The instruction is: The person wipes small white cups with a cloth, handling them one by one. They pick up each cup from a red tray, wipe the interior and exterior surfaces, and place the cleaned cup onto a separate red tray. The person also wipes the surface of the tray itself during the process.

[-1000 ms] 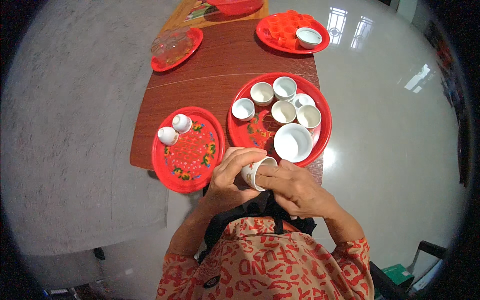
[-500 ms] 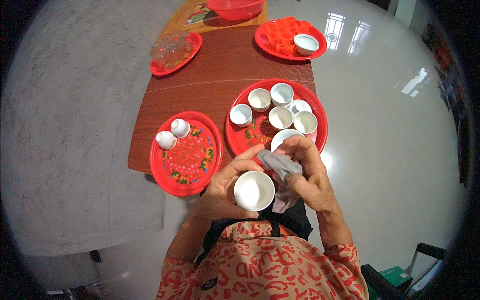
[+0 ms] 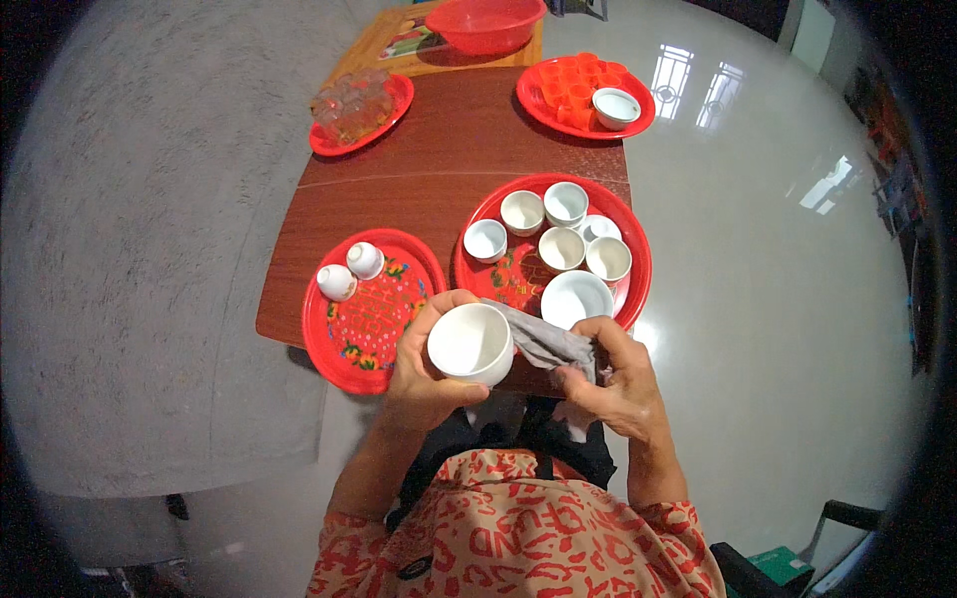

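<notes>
My left hand (image 3: 421,371) grips a white cup (image 3: 465,342) by its side, its mouth turned up toward me. In my right hand (image 3: 628,391) is a bunched grey cloth (image 3: 546,344), one end of it reaching to the cup's right side. Beyond the hands lies a red round tray (image 3: 643,261) bearing several upright white cups (image 3: 562,249) and a larger white bowl (image 3: 578,299) at its near edge. To the left, a red floral tray (image 3: 374,321) carries two small white cups (image 3: 351,271) turned upside down.
The trays rest on a brown wooden table (image 3: 449,130). At its far right is a red tray of orange cups (image 3: 580,88) with a lidded-looking white bowl (image 3: 616,108). Clear cups (image 3: 354,105) fill a red plate far left. A red basin (image 3: 488,25) stands behind.
My left hand has shifted left and slightly up with the cup, tilting it. The cloth in my right hand is now stretched out toward the cup. The view has shifted a little.
</notes>
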`<state>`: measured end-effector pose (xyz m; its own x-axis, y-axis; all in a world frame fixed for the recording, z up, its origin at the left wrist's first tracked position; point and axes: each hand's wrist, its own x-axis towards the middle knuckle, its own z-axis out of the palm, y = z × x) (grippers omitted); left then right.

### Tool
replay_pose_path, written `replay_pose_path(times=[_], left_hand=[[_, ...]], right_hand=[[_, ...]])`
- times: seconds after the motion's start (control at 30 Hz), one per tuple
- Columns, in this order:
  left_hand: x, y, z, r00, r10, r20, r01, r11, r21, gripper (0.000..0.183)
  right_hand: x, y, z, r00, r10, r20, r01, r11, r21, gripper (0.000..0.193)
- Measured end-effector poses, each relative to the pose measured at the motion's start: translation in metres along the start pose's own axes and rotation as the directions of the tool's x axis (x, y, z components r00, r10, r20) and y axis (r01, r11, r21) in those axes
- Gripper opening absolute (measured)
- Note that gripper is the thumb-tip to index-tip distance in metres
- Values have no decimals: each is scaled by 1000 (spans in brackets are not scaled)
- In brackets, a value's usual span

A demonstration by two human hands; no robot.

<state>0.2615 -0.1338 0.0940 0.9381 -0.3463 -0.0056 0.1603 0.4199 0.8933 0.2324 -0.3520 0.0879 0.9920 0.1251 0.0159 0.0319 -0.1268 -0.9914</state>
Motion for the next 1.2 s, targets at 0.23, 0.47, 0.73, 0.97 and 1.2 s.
replay_pose_path(times=[0.23,0.47,0.73,0.97,1.2], left_hand=[[-2,-4,3,996,-72,54,75,996,-45,80],[-3,-9,15,993,11,116,-17,998,54,77],[0,2,29,938,331,104,-324,728,604,69],[-1,7,26,906,374,199,-387,541,747,66],[-1,3,23,945,285,157,-312,654,690,66]], right_hand=[[3,23,3,982,-186,-27,147,674,724,37],[7,26,36,970,-153,-187,237,455,858,56],[10,7,-8,861,-497,-108,508,826,244,45],[19,-11,-15,818,-537,209,568,811,-141,47],[9,-9,-16,848,-393,356,432,902,-33,45]])
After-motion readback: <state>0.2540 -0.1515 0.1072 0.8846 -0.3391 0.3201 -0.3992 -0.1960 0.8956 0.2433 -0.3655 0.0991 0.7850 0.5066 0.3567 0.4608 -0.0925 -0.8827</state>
